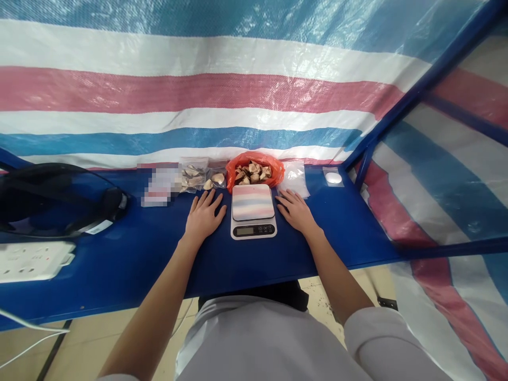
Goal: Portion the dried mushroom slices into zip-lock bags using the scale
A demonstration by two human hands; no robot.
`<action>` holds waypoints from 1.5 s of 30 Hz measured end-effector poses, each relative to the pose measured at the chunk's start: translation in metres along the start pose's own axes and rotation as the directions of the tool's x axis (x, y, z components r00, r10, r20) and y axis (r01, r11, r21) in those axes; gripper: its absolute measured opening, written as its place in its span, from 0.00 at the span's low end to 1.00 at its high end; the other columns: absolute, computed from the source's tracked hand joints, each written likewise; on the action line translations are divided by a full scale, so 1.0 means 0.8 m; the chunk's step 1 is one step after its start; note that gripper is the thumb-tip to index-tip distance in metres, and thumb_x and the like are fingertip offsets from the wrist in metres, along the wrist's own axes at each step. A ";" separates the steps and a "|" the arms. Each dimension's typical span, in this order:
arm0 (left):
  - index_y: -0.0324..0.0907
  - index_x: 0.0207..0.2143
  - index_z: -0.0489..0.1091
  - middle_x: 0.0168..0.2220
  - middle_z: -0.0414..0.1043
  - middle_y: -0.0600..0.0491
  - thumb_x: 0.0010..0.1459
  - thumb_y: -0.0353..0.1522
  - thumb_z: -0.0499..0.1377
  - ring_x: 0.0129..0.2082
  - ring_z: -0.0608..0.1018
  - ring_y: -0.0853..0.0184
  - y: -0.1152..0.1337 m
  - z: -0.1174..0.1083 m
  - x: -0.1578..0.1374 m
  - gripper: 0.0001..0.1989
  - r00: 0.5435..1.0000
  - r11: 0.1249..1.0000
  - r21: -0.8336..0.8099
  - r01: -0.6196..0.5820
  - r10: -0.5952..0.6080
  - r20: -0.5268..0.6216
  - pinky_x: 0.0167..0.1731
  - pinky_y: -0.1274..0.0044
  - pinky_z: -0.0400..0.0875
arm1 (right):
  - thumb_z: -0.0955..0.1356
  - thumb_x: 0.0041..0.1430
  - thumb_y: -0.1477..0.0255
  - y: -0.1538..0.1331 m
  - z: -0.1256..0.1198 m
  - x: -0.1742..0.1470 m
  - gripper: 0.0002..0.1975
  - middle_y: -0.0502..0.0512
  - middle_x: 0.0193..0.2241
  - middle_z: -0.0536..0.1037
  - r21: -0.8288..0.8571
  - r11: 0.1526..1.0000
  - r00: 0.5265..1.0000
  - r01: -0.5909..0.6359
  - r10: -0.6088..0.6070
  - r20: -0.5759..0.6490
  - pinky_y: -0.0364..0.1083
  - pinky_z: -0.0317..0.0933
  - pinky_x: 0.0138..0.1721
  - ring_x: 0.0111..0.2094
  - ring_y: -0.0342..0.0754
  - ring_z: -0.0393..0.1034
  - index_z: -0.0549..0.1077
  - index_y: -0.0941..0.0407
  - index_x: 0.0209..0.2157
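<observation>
Both palms rest on the blue table on either side of a white digital kitchen scale (254, 211), whose plate carries nothing. My left hand (203, 215) lies flat to the scale's left, fingers spread, below clear bags of dried pieces (193, 177). My right hand (294, 210) is flat and open at the scale's right, its fingertips by a stack of clear plastic bags (294, 180). Just behind the scale sits an orange-red plastic bag (278, 172), rolled open around several brown-and-cream dried chunks (254, 172). A small bag with a round pale piece (218, 179) stands left of it.
At the far left are a black headset-like object (115, 203) and a white power strip (35, 260) with cables. A pixelated packet (159, 185) lies back left. A small bag with a white disc (333, 178) is back right. Blue frame bars and striped sheeting (198, 90) enclose the table (151, 248).
</observation>
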State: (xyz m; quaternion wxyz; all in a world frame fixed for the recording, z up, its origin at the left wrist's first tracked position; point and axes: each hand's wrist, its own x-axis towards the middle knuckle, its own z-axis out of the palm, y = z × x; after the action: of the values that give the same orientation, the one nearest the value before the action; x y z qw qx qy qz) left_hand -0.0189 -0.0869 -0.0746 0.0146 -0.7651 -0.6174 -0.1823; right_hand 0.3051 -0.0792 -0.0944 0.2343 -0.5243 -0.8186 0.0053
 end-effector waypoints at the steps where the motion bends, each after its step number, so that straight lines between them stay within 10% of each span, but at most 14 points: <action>1: 0.44 0.62 0.70 0.67 0.63 0.45 0.67 0.40 0.49 0.68 0.63 0.51 0.000 0.000 0.000 0.25 1.000 1.000 0.002 -0.001 0.001 -0.001 0.67 0.55 0.54 | 0.61 0.71 0.66 0.000 0.000 0.000 0.19 0.58 0.62 0.71 -0.001 1.000 1.000 0.000 0.000 -0.004 0.64 0.57 0.67 0.65 0.60 0.63 0.75 0.53 0.57; 14: 0.40 0.54 0.75 0.59 0.73 0.42 0.67 0.40 0.49 0.63 0.71 0.53 -0.006 -0.001 0.000 0.23 0.995 0.992 -0.118 -0.047 0.037 -0.092 0.65 0.58 0.61 | 0.62 0.70 0.67 0.000 -0.004 0.001 0.18 0.59 0.62 0.72 0.050 0.998 0.999 0.027 -0.026 -0.021 0.62 0.59 0.66 0.65 0.59 0.64 0.75 0.53 0.56; 22: 0.43 0.49 0.76 0.50 0.79 0.45 0.68 0.38 0.51 0.57 0.75 0.58 -0.014 -0.061 0.030 0.17 0.940 0.958 -0.158 -0.238 0.186 -0.287 0.61 0.64 0.68 | 0.61 0.70 0.67 0.003 -0.021 0.016 0.18 0.59 0.59 0.75 0.176 0.984 0.996 0.018 -0.002 -0.091 0.56 0.66 0.62 0.64 0.55 0.65 0.76 0.53 0.55; 34: 0.42 0.61 0.68 0.65 0.64 0.40 0.63 0.37 0.52 0.67 0.61 0.42 -0.080 -0.060 0.081 0.26 0.989 0.987 0.068 -0.148 0.148 0.006 0.63 0.52 0.60 | 0.62 0.69 0.68 0.014 0.009 0.027 0.19 0.60 0.59 0.74 0.147 0.989 0.998 0.034 -0.026 -0.059 0.60 0.63 0.64 0.64 0.60 0.65 0.77 0.54 0.55; 45: 0.38 0.49 0.77 0.52 0.77 0.39 0.63 0.35 0.49 0.54 0.77 0.48 -0.100 -0.046 0.099 0.20 0.985 0.982 -0.091 -0.164 0.159 -0.062 0.55 0.58 0.70 | 0.61 0.70 0.68 0.013 0.008 0.030 0.18 0.62 0.59 0.75 0.124 0.992 0.999 0.031 -0.029 -0.014 0.61 0.61 0.65 0.63 0.60 0.66 0.77 0.56 0.54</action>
State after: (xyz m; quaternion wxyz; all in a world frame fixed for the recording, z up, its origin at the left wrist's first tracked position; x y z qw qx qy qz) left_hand -0.0914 -0.0029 -0.0328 0.0096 -0.8072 -0.5432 -0.2307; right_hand 0.3036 -0.0520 -0.0934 0.2715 -0.4963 -0.8231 0.0497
